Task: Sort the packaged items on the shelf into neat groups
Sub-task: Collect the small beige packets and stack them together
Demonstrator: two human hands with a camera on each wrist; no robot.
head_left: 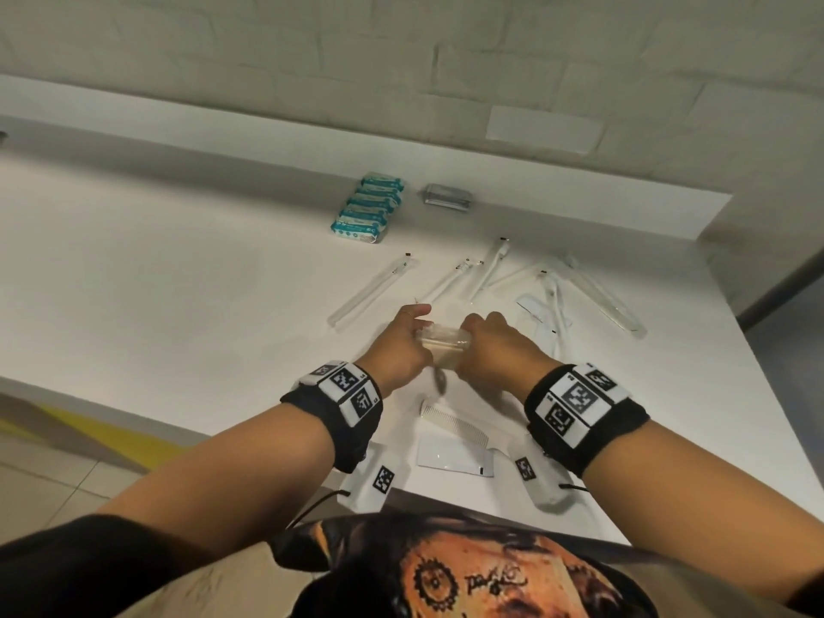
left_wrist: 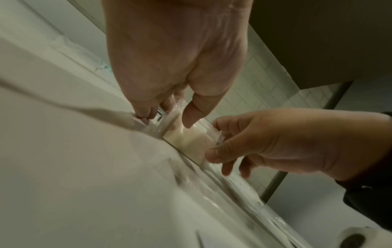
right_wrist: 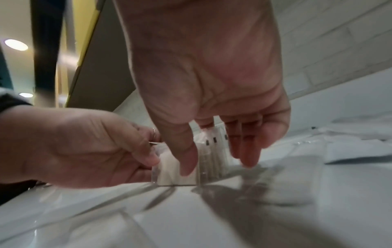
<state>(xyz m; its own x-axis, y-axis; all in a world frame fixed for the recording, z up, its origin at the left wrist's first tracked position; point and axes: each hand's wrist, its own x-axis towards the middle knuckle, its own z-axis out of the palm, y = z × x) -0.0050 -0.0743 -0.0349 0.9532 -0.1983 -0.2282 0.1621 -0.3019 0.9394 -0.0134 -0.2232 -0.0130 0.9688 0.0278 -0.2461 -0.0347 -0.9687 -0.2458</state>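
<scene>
Hands together: left hand (head_left: 398, 339) and right hand (head_left: 492, 345) pinched ends of clear packet stack (head_left: 443, 343), stood on edge on shelf (head_left: 178, 269), probably squaring edges.

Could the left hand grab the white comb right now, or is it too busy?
Probably not right away. The left hand and the right hand both grip a stack of clear packets. The comb lies uncovered just behind the wrists, so once the left hand lets go, nothing blocks it.
</scene>
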